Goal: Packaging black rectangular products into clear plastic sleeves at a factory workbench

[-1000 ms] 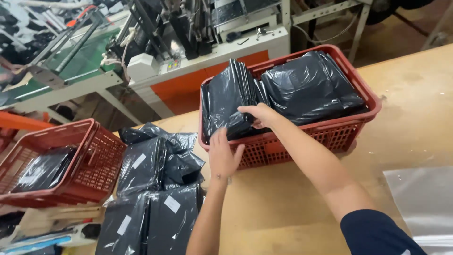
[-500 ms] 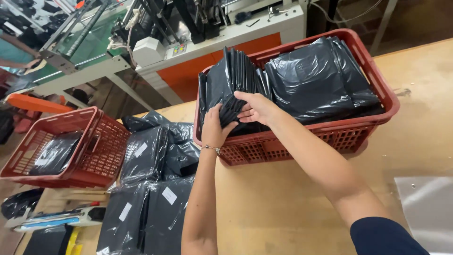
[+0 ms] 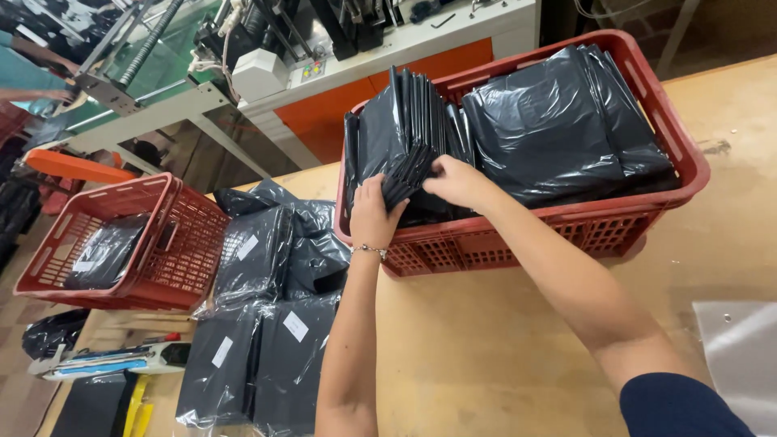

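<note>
Now both hands grasp the upright black bag stack [image 3: 405,133]: left hand [image 3: 374,214] has risen onto its near edge, right hand [image 3: 457,180] pinching beside it, inside the red crate [image 3: 672,129].

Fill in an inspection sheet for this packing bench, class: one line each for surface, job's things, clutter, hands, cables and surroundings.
Surface: wooden table, light brown, a dark mark near its far right edge.
Job's things: big red basket holding an upright stack of black bags at its left and flat black bags at its right.
Clutter: wrapped black packs with white labels, small red basket, clear plastic sheet, tools at the lower left.
Hands: left hand and right hand both grip the upright stack.
Cables: dark cables on the machine behind the table.
Surroundings: another person's arm at the far left.
</note>
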